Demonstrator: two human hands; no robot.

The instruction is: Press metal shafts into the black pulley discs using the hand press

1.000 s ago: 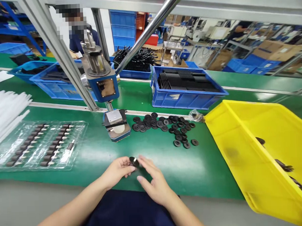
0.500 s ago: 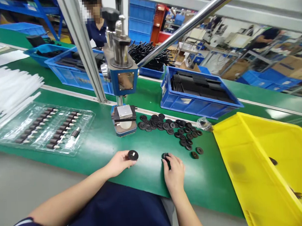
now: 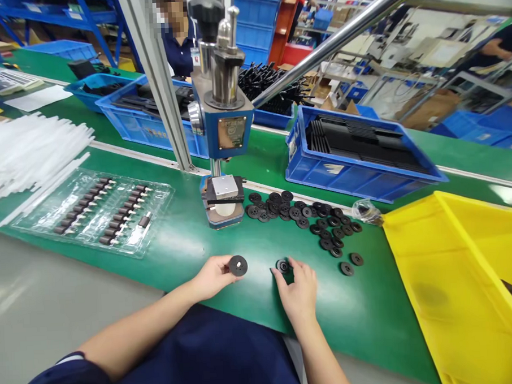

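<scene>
A black disc (image 3: 238,266) with a small white pin at its centre is pinched by my left hand (image 3: 214,280), low over the green bench. Another black disc (image 3: 283,266) lies face up by the fingertips of my right hand (image 3: 298,289). That hand has its thumb and index finger apart on either side of this disc; the index finger seems to touch its edge. Several loose black discs (image 3: 302,222) lie spread beyond my hands. A hand press (image 3: 230,131) stands in front of me, with a metal block (image 3: 224,186) at its base.
A clear tray (image 3: 133,249) of small dark parts with pale shafts lies left, near white strips (image 3: 37,148). Blue bins (image 3: 344,182) of black parts line the back. A yellow bin (image 3: 417,287) stands at right. Across the bench is another person (image 3: 182,48).
The view has turned, so the bench things appear farther right. My right fingers have loosened around their disc, which shows its face more. My left hand keeps its disc.
</scene>
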